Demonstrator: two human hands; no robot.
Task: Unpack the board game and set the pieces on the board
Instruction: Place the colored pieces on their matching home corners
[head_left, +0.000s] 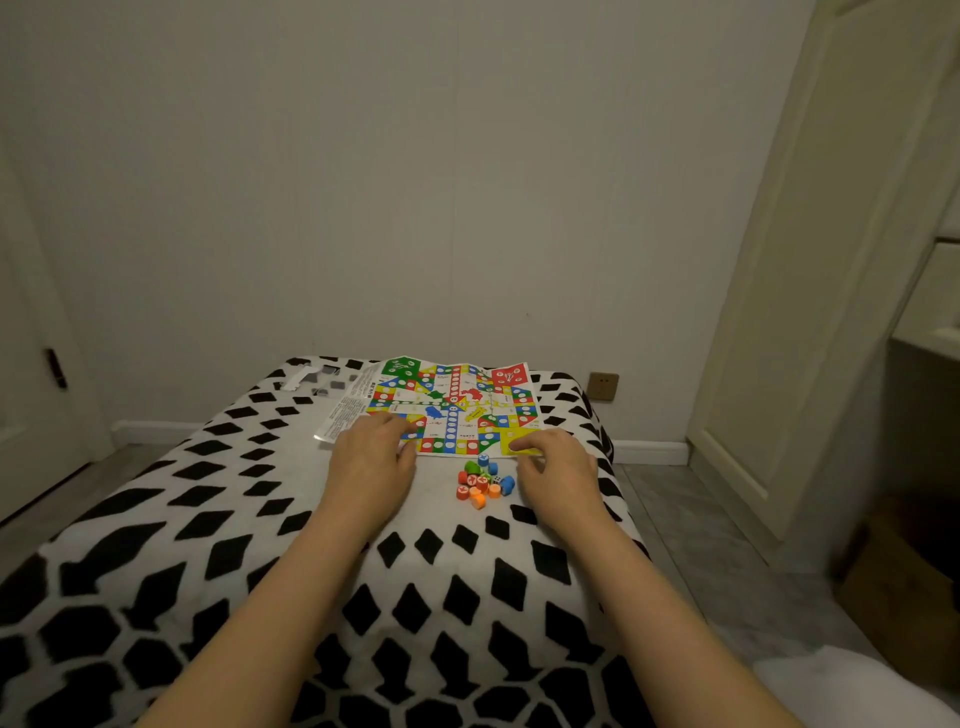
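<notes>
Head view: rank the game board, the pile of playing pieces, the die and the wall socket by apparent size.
1. game board
2. pile of playing pieces
3. wall socket, though it sits farther back
4. die, only a speck within the pile

The board (454, 408) is thin printed paper, creased along its folds, with a slight sheen. Beside it lies a paper sheet (343, 413) of small print, glossy at its near corner. The pieces (480, 480) look like smooth, matt plastic in red, orange, green and blue. The cover (208, 519) under them is soft, matt cloth with a black-and-white pattern. The wall (415, 182) is matt, the floor (691, 519) smooth with a dull sheen.
</notes>
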